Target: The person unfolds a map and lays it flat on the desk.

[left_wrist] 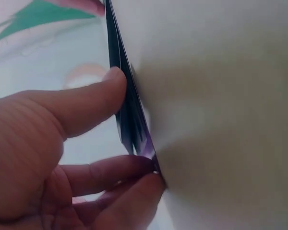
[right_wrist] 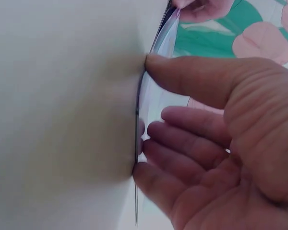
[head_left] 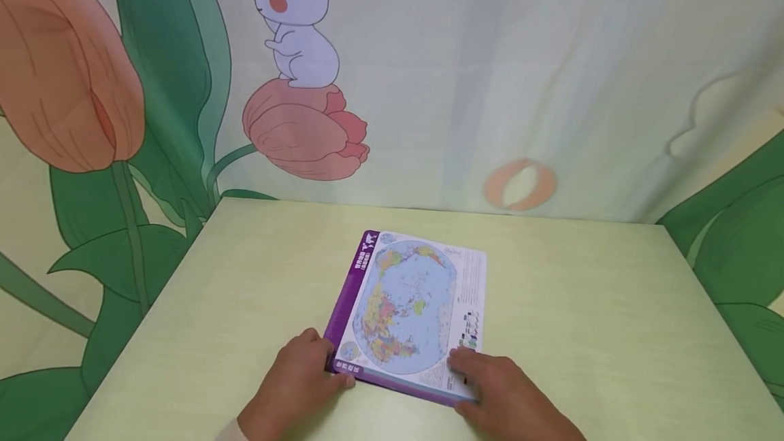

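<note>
A folded world map (head_left: 422, 305) with a purple strip along its left side and near edge lies flat on the table, slightly turned. At its near left corner is my left hand (head_left: 300, 380), thumb on the near edge and fingers against the left edge, holding the corner. Thin dark layers of the map (left_wrist: 127, 105) show between thumb and fingers in the left wrist view. My right hand (head_left: 511, 393) rests at the near right corner, its fairly straight fingers touching the printed top. In the right wrist view the right thumb (right_wrist: 192, 79) touches the map's edge.
The pale yellow-green tabletop (head_left: 588, 305) extends around the map. Behind it hangs a light curtain (head_left: 490, 73) printed with a white rabbit, tulips and large green leaves, which also continues down both sides.
</note>
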Motion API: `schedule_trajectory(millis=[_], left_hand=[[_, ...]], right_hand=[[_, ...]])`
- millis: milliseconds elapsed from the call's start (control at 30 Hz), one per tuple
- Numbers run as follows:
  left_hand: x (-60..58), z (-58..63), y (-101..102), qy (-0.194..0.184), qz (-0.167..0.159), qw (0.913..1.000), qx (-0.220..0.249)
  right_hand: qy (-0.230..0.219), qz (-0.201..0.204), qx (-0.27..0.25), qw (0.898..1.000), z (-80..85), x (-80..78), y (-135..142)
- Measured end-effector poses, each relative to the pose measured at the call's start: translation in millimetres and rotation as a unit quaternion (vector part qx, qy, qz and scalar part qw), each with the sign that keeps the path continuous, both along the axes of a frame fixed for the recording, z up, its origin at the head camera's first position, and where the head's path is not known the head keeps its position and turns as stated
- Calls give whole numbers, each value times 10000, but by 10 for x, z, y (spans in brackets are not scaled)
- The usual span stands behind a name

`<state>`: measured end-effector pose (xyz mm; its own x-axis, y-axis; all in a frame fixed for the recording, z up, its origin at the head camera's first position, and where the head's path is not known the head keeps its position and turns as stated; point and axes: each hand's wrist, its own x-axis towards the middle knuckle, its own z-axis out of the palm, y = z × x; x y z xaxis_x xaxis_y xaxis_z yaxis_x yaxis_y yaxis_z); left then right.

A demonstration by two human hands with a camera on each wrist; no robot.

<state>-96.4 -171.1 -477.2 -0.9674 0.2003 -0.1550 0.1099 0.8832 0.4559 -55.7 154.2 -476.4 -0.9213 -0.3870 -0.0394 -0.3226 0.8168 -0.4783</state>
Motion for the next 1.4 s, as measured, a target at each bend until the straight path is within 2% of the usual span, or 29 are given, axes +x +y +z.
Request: schedule_trajectory(millis=[300,433,533,700,833,1033,1233,1400], left_hand=[[158,50,222,-276,-60,9976,-633],[170,43,280,-467,42,9950,-883],[158,44,293,-516,140,9944,-907],[136,47,231,-439,135,9970,-621],[109,33,131,-249,-26,9994,-249],[-14,16,9,-322,-132,9992,178],[-134,24,-61,-288,-347,9987,239],[-178,31,-73,-189,-394,9987,243]], right_hand=[[-44,2,-78,10000,-37,-109,225],[70,159,-71,9998,-44,-141,251],[256,312,-63,9992,-54,-146,248],[216,250,120,9994,-37,-132,221],[174,273,344,9989,-4,-117,169],[344,419,609,9967,25,-96,14],[473,547,725,9947,34,-108,-192],[524,767,813,9923,43,-154,-372]])
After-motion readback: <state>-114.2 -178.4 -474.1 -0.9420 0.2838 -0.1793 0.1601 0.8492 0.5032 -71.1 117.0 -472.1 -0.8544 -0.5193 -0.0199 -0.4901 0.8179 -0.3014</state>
